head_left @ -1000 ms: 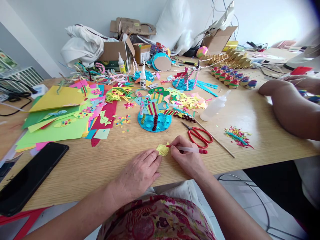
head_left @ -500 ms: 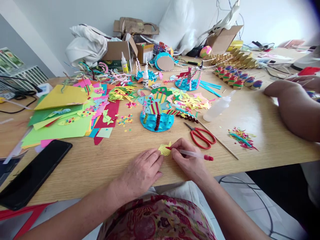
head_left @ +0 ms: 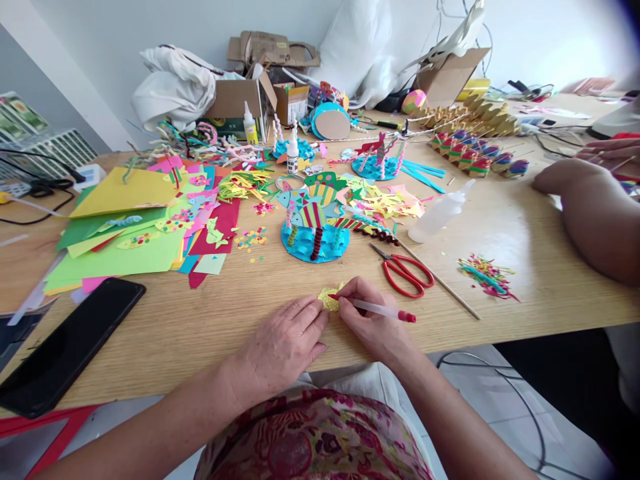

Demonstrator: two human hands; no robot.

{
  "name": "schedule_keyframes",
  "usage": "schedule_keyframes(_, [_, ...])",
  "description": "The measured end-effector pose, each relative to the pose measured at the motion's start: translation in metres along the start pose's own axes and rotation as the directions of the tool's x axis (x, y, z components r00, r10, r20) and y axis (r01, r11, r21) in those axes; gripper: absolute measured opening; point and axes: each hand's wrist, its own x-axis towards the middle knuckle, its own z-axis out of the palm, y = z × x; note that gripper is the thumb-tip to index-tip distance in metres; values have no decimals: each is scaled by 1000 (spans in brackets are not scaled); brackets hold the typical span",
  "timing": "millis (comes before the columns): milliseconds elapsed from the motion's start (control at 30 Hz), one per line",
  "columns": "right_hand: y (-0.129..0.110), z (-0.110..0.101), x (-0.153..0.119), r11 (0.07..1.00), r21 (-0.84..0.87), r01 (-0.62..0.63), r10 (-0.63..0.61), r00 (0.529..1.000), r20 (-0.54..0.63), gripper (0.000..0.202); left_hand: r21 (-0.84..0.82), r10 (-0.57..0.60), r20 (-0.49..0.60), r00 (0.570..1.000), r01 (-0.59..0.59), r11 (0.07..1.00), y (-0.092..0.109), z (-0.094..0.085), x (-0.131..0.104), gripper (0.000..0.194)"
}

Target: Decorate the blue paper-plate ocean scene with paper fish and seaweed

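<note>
A small yellow paper cutout (head_left: pixel 327 299), apparently a fish with a scale pattern, lies flat near the table's front edge. My left hand (head_left: pixel 284 339) rests flat beside it, with its fingertips at the cutout's left side. Pinched in my right hand (head_left: pixel 370 323) is a red pen (head_left: pixel 383 309) with a translucent barrel, its tip at the cutout's surface. Red-handled scissors (head_left: pixel 395 258) lie just beyond my right hand. Behind the cutout stands a craft with a blue round base (head_left: pixel 300 251) and striped paper fish (head_left: pixel 313 215).
Coloured paper sheets (head_left: pixel 150 255) and a black phone (head_left: pixel 75 343) lie at left. A wooden stick (head_left: pixel 445 283), a squeeze bottle (head_left: pixel 437 217) and a pile of coloured scraps (head_left: pixel 485 277) are at right. Another person's arm (head_left: pixel 590 213) rests on the table's right side.
The pen and my right hand have shifted slightly left over the cutout. My left hand keeps its place beside it. The view has moved slightly.
</note>
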Motion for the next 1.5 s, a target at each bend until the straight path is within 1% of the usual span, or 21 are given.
schedule_keyframes(367, [-1, -1, 0, 1000, -28, 3, -3, 1000, -10, 7, -3, 5, -16, 1000, -5, 1000, -1, 1, -1, 38])
schedule_keyframes(567, [-1, -1, 0, 1000, -21, 1, -1, 1000, 13, 7, 9, 18, -30, 999, -18, 1000, -1, 2, -1, 38])
schedule_keyframes(800, [-3, -4, 0, 1000, -17, -20, 19, 999, -42, 9, -8, 9, -27, 1000, -9, 1000, -2, 3, -1, 37])
schedule_keyframes(1067, [-3, -2, -1, 1000, 0, -14, 14, 1000, -3, 9, 0, 7, -20, 1000, -7, 1000, -1, 2, -1, 38])
schedule_keyframes(1300, [-3, -2, 0, 1000, -5, -21, 21, 1000, -9, 9, 0, 1, -11, 1000, -1, 1000, 0, 0, 0, 38])
schedule_keyframes(1500, [-2, -1, 0, 1000, 0, -22, 22, 1000, 17, 8, 7, 6, -8, 1000, -6, 1000, 0, 1, -1, 38])
